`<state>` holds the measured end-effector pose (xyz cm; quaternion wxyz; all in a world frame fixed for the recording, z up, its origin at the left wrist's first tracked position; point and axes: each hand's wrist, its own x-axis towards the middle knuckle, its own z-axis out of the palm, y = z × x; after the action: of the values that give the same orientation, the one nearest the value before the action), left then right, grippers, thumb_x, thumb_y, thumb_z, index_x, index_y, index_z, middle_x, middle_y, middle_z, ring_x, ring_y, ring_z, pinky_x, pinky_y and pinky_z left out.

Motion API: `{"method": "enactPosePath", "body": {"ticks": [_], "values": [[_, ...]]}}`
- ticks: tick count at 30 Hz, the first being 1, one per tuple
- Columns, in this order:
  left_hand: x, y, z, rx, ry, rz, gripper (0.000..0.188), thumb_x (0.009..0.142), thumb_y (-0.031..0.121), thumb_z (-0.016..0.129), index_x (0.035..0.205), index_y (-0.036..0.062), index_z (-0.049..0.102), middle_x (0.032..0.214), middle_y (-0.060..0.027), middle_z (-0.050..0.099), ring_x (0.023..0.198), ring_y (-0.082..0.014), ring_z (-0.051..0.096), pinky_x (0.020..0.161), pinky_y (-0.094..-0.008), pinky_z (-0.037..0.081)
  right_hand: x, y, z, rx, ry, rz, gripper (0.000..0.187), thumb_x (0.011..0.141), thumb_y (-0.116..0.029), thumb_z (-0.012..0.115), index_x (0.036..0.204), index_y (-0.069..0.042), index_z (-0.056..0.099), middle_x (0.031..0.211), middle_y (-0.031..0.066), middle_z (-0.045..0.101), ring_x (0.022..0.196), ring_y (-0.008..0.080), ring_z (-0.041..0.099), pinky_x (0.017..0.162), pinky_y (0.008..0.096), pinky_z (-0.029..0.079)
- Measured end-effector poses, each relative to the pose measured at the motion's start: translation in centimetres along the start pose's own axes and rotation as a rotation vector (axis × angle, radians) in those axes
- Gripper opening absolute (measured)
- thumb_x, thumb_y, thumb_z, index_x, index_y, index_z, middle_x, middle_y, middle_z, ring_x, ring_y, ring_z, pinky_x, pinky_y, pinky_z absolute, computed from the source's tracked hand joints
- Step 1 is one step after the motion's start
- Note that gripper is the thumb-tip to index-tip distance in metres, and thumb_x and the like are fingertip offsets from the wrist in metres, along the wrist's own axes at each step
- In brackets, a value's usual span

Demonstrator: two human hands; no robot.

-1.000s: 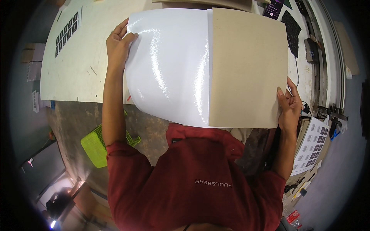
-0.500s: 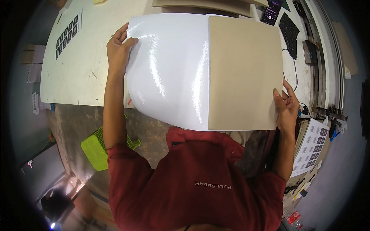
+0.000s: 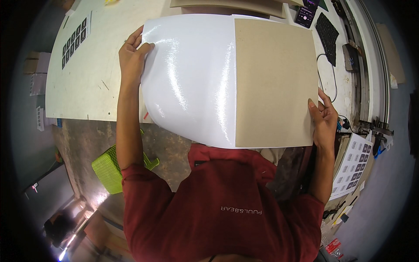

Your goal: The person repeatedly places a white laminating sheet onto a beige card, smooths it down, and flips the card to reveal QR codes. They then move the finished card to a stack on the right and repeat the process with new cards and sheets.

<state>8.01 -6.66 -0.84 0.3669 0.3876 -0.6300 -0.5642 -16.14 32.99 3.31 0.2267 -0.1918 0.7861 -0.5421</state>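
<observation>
A large glossy white sheet (image 3: pixel 196 74) stretches between my hands, its left part bowed and its lower edge close to my body. Over its right half lies a flat brown-grey cardboard sheet (image 3: pixel 275 83). My left hand (image 3: pixel 134 54) pinches the white sheet near its upper left corner, thumb on top and fingers mostly behind. At the right edge my right hand (image 3: pixel 323 118) grips the cardboard, with its thumb on the face and part of the fingers hidden underneath. Whether the right hand also takes in the white sheet, I cannot tell.
More cardboard sheets (image 3: pixel 231 9) lie at the table's far side, beside a phone (image 3: pixel 307 14) and a black keyboard (image 3: pixel 327 37). Printed sheets lie at the left (image 3: pixel 76 39) and lower right (image 3: pixel 352 166). A green plastic chair (image 3: pixel 107 170) stands below the table (image 3: pixel 87 96).
Both hands and the sheets have shifted very slightly to the left. My grip looks the same. At the lower left, a person in the background has moved a little.
</observation>
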Motion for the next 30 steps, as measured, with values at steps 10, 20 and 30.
{"method": "enactPosePath", "body": {"ticks": [10, 20, 30], "values": [[0.6, -0.2, 0.4, 0.018, 0.0, 0.007, 0.06, 0.076, -0.003, 0.062, 0.135, -0.0086, 0.055, 0.116, -0.0169, 0.07, 0.096, -0.0186, 0.069, 0.085, -0.0261, 0.055, -3.7, -4.6, -0.3, -0.911, 0.244, -0.405, 0.045, 0.085, -0.017, 0.079, 0.123, 0.004, 0.063, 0.101, 0.0175, 0.064, 0.088, 0.0285, 0.063, 0.077, 0.0383, 0.053], [-0.6, -4.1, -7.0, 0.201, -0.203, 0.197, 0.037, 0.097, 0.026, 0.058, 0.13, 0.0091, 0.065, 0.14, -0.0115, 0.055, 0.126, -0.0233, 0.049, 0.112, -0.0388, 0.035, -2.9, -0.2, 6.8, -0.802, -0.355, -0.796, 0.044, 0.089, -0.011, 0.073, 0.128, 0.004, 0.06, 0.138, 0.0272, 0.052, 0.126, 0.0446, 0.052, 0.106, 0.0502, 0.043], [-11.8, -8.6, -1.7, -0.938, -0.359, -0.416, 0.057, 0.102, 0.044, 0.055, 0.134, -0.003, 0.054, 0.121, -0.0184, 0.063, 0.108, -0.0221, 0.065, 0.09, -0.0381, 0.057, -0.4, -3.6, 1.7, -0.982, -0.563, -1.09, 0.053, 0.083, -0.024, 0.082, 0.123, 0.004, 0.062, 0.095, 0.0224, 0.061, 0.081, 0.0357, 0.056, 0.071, 0.0492, 0.049]]}}
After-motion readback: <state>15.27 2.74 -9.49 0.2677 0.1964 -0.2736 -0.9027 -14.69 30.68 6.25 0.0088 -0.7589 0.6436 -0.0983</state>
